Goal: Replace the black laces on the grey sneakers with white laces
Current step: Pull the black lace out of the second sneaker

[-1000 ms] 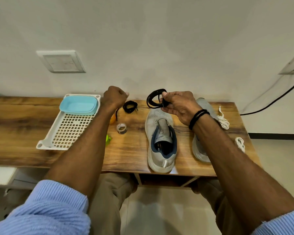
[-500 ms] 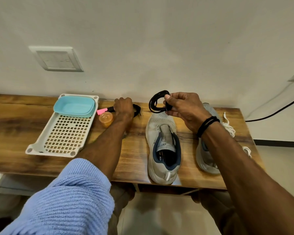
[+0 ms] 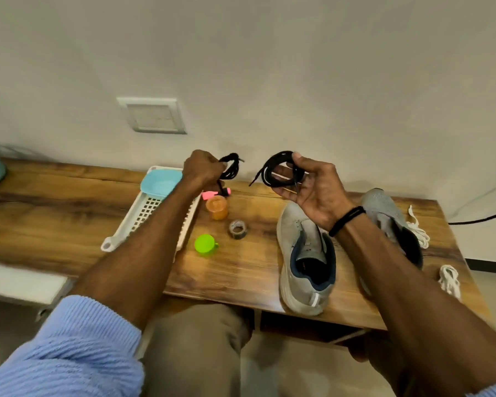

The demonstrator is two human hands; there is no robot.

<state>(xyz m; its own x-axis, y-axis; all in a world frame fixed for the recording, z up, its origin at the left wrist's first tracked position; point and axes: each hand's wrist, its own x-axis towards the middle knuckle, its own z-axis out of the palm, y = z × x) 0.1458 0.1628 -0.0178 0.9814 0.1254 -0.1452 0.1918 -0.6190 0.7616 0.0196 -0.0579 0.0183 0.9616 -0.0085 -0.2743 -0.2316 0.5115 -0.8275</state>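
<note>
My right grip (image 3: 312, 190) is clenched on a coiled black lace (image 3: 281, 169), pinched between thumb and fingertips so the loops hang as one ring and do not unravel; one loose end trails down to the left of the coil. My left grip (image 3: 202, 170) is closed round a second black lace (image 3: 231, 167), bunched in the fist with its loops sticking out to the right; both bundles are held up off the desk (image 3: 55, 213), near each other but apart, and I judge that lets them be joined or put aside together. Below the right grip lies one grey sneaker (image 3: 304, 259), toe to the wall, tongue bare and no lace in its eyelets that I can see; the other grey sneaker (image 3: 384, 207) sits just beside it, half hidden under my right forearm, so I cannot tell its eyelets for certain. The white laces wait at the right end of the desk, one bundle (image 3: 418, 230) just beside the far sneaker and another (image 3: 450, 279) nearer the front edge, handy for threading. Left of the shoes stand an orange cup (image 3: 216, 207), a green cup (image 3: 204, 245), a tape roll (image 3: 237, 229) and a pink marker (image 3: 212, 194); beyond them is a white tray (image 3: 143, 216) with a blue tub (image 3: 161, 181) in it. By my reckoning the removal is done, and the relacing is not yet begun.
</note>
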